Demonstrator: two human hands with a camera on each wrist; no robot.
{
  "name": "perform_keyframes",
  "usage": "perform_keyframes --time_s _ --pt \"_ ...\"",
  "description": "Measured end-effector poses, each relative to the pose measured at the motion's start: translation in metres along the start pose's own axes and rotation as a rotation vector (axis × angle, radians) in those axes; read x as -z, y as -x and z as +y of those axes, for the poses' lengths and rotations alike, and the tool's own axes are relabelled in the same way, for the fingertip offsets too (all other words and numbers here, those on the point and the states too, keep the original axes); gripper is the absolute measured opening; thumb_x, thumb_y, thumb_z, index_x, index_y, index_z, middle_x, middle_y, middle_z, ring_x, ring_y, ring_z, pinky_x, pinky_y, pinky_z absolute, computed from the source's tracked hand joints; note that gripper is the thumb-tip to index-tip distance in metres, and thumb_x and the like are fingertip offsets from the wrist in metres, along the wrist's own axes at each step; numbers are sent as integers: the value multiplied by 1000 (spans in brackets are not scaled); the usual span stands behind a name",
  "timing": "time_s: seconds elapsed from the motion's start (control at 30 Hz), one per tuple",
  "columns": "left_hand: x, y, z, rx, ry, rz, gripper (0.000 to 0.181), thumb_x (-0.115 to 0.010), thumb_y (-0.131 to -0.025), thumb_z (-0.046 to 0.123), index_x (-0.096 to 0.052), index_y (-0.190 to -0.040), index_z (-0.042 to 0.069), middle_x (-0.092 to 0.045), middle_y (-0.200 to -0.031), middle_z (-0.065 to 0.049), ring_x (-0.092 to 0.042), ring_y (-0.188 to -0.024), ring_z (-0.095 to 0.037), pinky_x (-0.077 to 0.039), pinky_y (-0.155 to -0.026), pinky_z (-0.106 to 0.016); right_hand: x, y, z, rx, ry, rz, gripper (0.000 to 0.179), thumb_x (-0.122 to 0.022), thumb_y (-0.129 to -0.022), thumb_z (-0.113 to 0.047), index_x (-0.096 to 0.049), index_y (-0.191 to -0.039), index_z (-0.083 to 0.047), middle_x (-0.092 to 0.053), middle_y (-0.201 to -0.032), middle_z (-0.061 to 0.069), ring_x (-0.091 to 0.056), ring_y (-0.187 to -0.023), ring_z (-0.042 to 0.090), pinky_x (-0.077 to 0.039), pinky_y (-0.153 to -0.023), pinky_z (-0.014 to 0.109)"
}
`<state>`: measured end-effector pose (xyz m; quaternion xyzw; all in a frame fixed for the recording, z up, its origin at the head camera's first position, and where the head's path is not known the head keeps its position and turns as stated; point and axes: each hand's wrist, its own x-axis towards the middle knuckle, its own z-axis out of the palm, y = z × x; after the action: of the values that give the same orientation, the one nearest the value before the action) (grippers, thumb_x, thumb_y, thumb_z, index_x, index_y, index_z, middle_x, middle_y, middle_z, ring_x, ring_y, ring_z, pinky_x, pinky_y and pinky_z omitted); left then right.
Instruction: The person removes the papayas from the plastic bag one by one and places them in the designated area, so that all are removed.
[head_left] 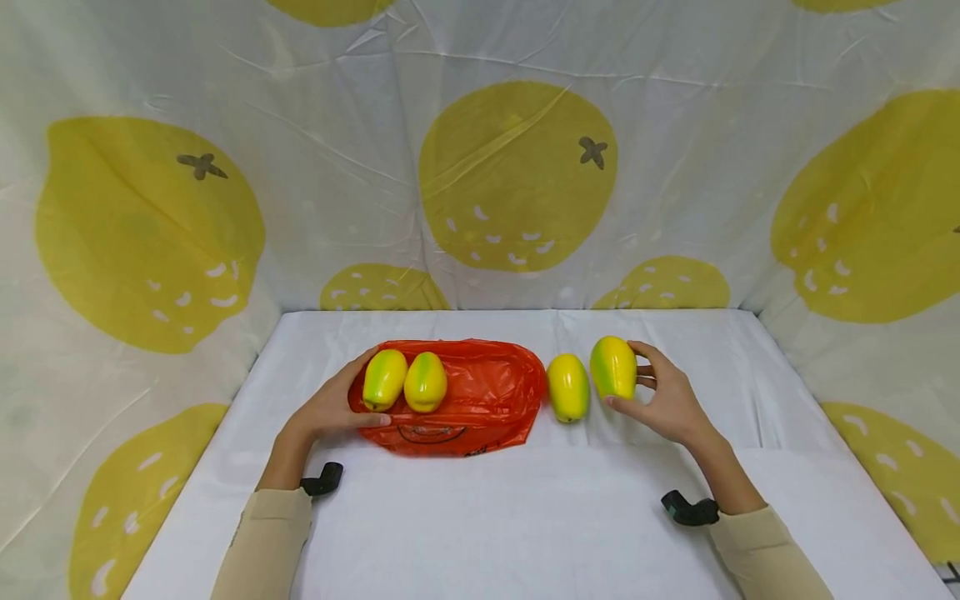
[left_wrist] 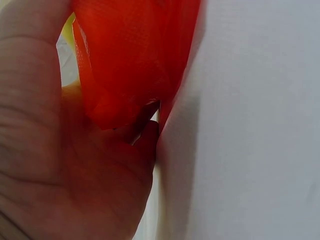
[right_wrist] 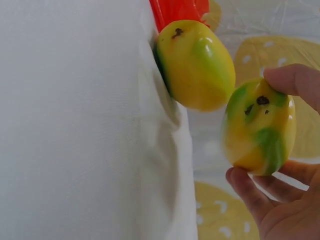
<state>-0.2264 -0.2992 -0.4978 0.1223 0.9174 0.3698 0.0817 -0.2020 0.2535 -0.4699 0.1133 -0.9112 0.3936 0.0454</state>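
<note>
A red plastic bag [head_left: 487, 379] lies flat across the table, with two yellow-green mangoes [head_left: 385, 380] at its left end. At that end my left hand [head_left: 333, 406] holds the bag's edge, its thumb along the near side and the other fingers mostly hidden by the bag. In the left wrist view the red film [left_wrist: 132, 60] hangs between thumb and fingers. My right hand [head_left: 670, 400] grips another mango [head_left: 613, 367] between thumb and fingertips; it looks lifted in the right wrist view. Just left of it, a further mango [head_left: 567, 387] rests against the bag's right end.
White cloth covers the table [head_left: 495, 525]. A curtain printed with lemons [head_left: 517, 175] rises behind the table and along both sides. Dark wrist-worn pieces [head_left: 690, 508] sit at both sleeve cuffs.
</note>
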Motion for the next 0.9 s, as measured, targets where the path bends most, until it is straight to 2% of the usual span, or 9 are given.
perform_keyframes --time_s 0.5,0.9 --pt "1 -3 -2 -1 -15 -6 126 -91 -67 56 -16 -165 33 -29 -168 -10 -33 -150 -39 -36 -115 -70 -3 -1 10 -17 2 -47 97 -88 -82 -32 -33 -157 -7 -44 -154 20 -64 -120 44 -54 -102 59" --pt "0 -1 -2 -32 -31 4 123 -90 -70 53 -16 -166 28 -30 -166 -15 -35 -148 -42 -36 -114 -71 -5 3 10 -24 21 -69 95 -88 -81 -29 -34 -156 -5 -45 -153 22 -63 -119 44 -54 -101 59"
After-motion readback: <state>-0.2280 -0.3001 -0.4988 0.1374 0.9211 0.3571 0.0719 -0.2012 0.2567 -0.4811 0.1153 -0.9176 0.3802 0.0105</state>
